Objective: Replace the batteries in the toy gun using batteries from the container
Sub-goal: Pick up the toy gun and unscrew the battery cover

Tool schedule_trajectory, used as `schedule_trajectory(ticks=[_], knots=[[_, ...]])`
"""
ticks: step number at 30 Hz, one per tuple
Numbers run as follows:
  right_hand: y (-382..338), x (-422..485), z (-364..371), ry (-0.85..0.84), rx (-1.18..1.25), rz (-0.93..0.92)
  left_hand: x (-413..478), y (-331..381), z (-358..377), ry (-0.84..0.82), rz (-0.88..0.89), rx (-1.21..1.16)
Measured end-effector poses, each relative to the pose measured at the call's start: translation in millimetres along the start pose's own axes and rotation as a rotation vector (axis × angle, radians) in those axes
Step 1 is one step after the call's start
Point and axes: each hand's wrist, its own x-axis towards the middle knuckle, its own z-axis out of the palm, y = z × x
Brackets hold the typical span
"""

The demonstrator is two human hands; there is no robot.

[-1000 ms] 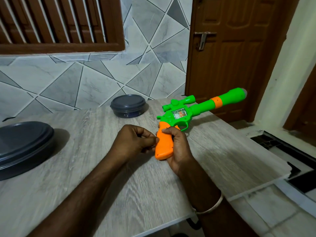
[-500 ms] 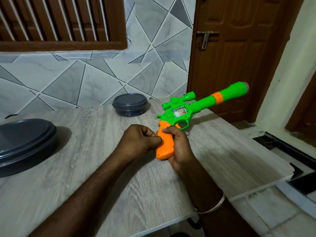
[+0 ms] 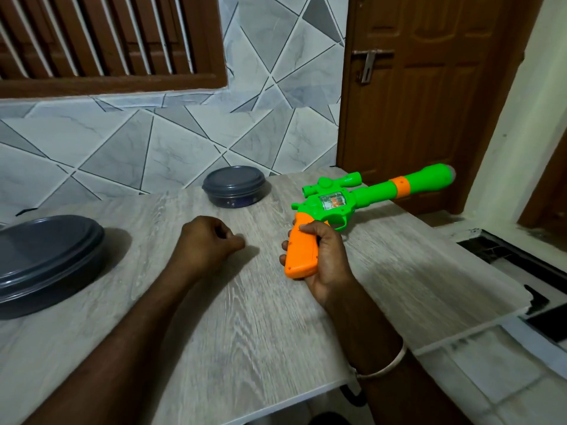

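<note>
My right hand (image 3: 326, 259) grips the orange handle of the green toy gun (image 3: 337, 207), held above the table with its barrel pointing up and to the right. Over the table, well left of the handle and apart from it, my left hand (image 3: 208, 243) is curled into a loose fist; whether anything is pinched in its fingers is hidden. A small dark round container (image 3: 234, 187) with its lid on stands at the back of the table, beyond both hands.
A larger dark lidded container (image 3: 46, 262) sits at the table's left edge. The grey wood-grain table (image 3: 245, 317) ends on the right near a tiled floor. A tiled wall and a brown door stand behind.
My left hand has pulled away from the gun's handle and moved left over the table. My right hand still holds the gun in much the same place.
</note>
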Motion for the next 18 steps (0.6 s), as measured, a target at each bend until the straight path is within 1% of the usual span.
schedule_trajectory(ticks=[3, 8, 14, 18], knots=[[1, 0, 0, 0.008, 0.000, -0.007, 0, -4, 6, -0.074, -0.001, 0.185], [0, -2, 0, 0.003, -0.006, 0.009, -1, 1, 13, -0.136, 0.061, 0.330], [0, -3, 2, -0.001, -0.008, 0.036, 1, 0, 11, -0.133, 0.083, 0.298], [-1, -5, 2, -0.013, -0.023, 0.038, 0, -3, 8, -0.023, 0.107, 0.214]])
